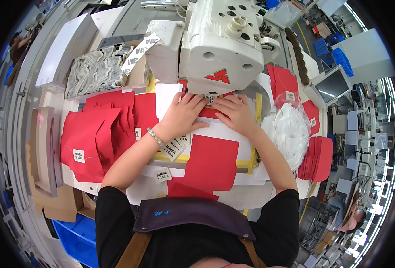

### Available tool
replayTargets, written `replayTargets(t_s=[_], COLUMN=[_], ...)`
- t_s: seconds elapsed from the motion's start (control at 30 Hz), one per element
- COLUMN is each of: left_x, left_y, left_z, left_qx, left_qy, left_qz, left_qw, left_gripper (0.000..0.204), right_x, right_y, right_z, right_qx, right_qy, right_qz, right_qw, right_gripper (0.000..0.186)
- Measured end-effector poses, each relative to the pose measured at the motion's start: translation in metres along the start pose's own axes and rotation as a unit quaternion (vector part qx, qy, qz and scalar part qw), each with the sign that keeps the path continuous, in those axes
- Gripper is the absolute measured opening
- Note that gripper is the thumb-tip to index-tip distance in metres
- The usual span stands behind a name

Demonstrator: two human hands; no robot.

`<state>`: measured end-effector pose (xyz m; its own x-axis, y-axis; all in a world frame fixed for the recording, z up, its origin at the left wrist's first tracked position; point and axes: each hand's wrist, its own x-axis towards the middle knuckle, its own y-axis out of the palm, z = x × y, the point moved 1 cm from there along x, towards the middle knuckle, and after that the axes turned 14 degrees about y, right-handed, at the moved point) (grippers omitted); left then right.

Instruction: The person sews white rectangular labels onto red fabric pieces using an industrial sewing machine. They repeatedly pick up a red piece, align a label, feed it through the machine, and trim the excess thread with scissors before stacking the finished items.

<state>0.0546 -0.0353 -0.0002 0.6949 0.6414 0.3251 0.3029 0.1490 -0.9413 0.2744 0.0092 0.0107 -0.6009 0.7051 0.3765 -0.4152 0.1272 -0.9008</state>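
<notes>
A white industrial sewing machine stands in front of me. Under its head lies a red fabric piece with a small white printed label on it. My left hand rests on the fabric left of the label, fingers stretched out flat. On the other side my right hand also lies flat, fingertips close to the label. The machine head hides part of the fabric's far side. Nearer to me, another red fabric piece lies between my forearms, with loose white labels beside my left wrist.
Stacked red pieces spread at the left, below a box of bundled labels. To the right sit a white bundle in clear plastic and a red stack. Yellow tape edges the work surface. A blue crate is lower left.
</notes>
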Motion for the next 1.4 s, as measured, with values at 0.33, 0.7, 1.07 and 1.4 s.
replayTargets(t_s=[0.33,0.7,1.07,1.4], left_x=[-0.010,-0.008,-0.016,-0.007], left_y=[0.001,0.001,-0.003,0.002], left_z=[-0.003,-0.012,0.023,0.021], left_qx=[0.046,0.035,-0.003,0.019], left_qy=[0.044,0.018,-0.004,-0.039], left_qz=[0.018,0.013,0.005,-0.006], left_qw=[0.998,0.999,1.000,0.999], left_gripper=[0.068,0.071,0.074,0.071], right_x=[-0.013,-0.015,0.008,0.009], right_y=[-0.005,0.001,0.013,0.017], right_z=[0.013,0.015,0.006,0.007], right_qx=[-0.085,-0.097,0.033,0.001], right_qy=[-0.073,-0.021,0.003,0.007], right_qz=[-0.037,-0.015,0.063,0.082], right_qw=[0.993,0.995,0.998,0.997], right_gripper=[0.033,0.046,0.045,0.045])
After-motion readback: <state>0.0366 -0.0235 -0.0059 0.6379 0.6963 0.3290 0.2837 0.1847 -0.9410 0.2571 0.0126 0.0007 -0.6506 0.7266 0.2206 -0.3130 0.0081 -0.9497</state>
